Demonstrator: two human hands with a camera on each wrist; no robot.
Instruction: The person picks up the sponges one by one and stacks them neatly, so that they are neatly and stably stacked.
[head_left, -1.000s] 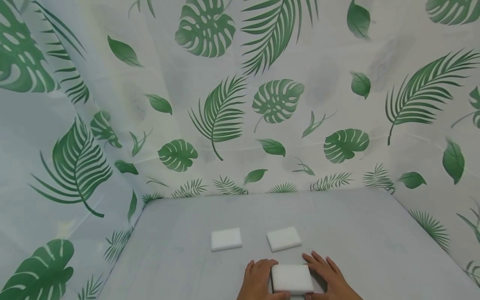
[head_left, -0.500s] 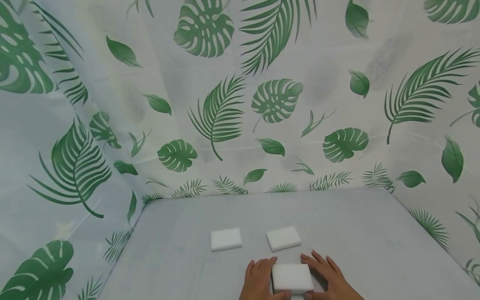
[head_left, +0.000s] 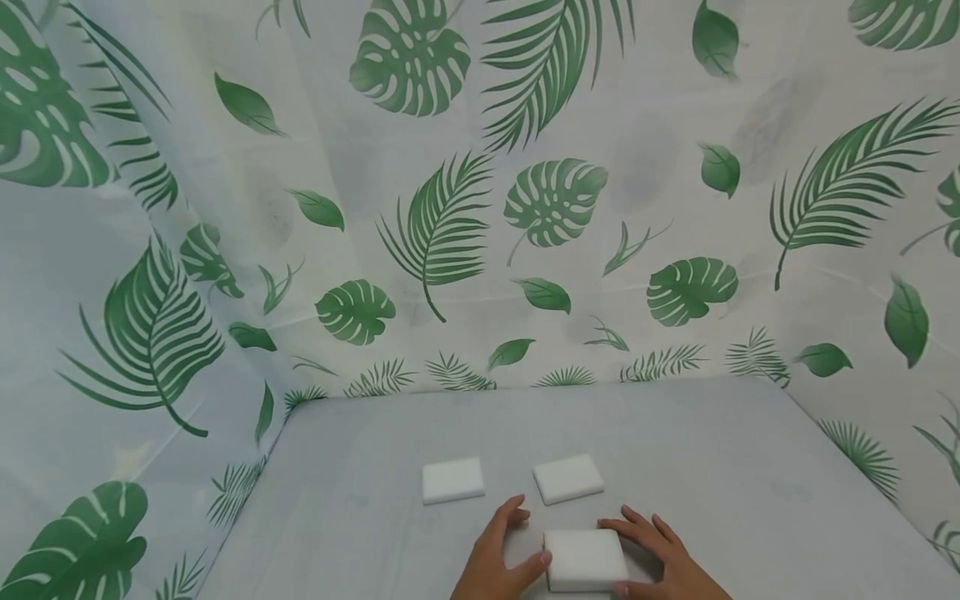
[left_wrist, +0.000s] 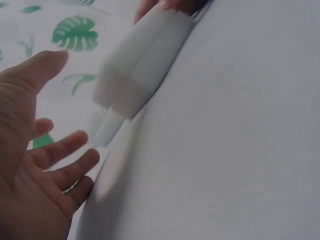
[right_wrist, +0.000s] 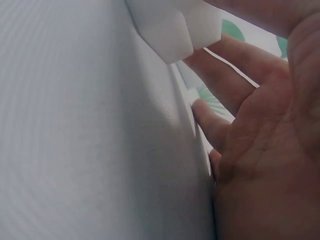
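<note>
White and foam-like, the near block (head_left: 585, 557) sits on the desk (head_left: 352, 542), its side seam suggesting two stacked pieces. Your right hand (head_left: 671, 565) pinches its right end between thumb and fingers, probably to keep it steady, while your left hand (head_left: 493, 563) is spread, gripping nothing, thumb just beside the left end. The far-left block (head_left: 453, 480) and far-right block (head_left: 567, 477) lie beyond, apart, perhaps to leave you room

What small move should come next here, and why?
Probably, reach the left hand forward to the far-left white block. In the left wrist view that hand is open and apart from the near white block, while the right hand touches it and could steady it. The far-left block lies just beyond the left hand's fingers, untouched.
</note>
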